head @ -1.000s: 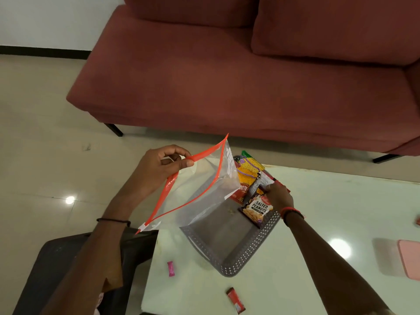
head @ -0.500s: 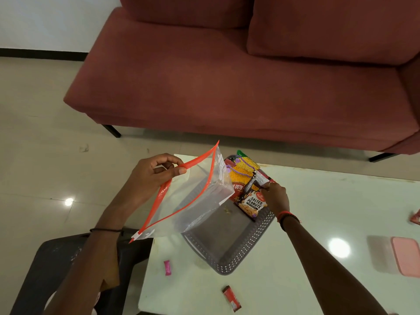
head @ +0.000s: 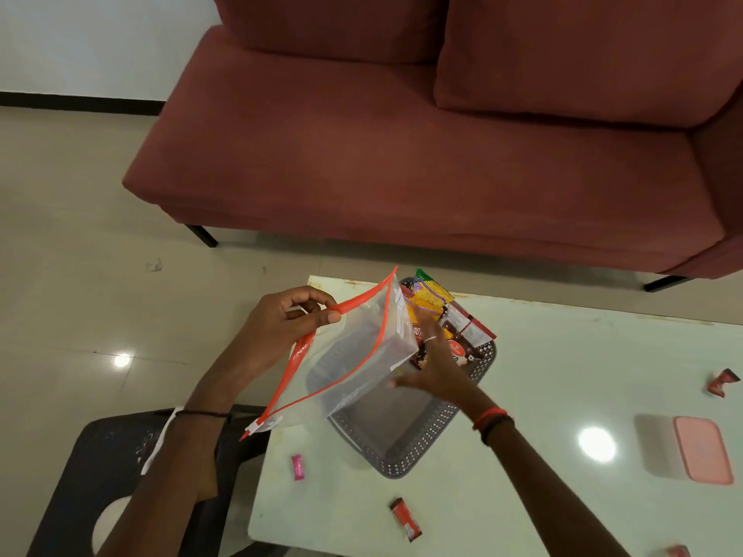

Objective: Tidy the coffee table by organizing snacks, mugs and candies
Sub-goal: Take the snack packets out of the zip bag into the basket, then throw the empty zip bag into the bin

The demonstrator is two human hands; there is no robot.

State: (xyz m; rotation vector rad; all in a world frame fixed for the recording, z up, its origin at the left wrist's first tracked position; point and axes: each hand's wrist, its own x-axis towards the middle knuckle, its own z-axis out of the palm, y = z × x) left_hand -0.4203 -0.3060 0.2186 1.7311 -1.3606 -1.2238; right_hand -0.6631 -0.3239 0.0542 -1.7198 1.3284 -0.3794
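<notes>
Two grips work over a glossy white surface (head: 563, 355). The left grip (head: 281, 327) pinches the orange zip rim of a clear plastic pouch (head: 354, 355), whose mouth gapes, tilted above a grey perforated plastic basket (head: 402, 448). The right grip (head: 436, 367), blurred, lies open, fingers stretched over colourful snack packets (head: 468, 329) piled in the basket's 1 o'clock corner, just beside the pouch. A pink wrapped candy (head: 298, 467) lies at the basket's 7 o'clock, a red wrapped candy (head: 406, 524) at 6 o'clock, and a pink-lidded box (head: 701, 450) at 3 o'clock.
</notes>
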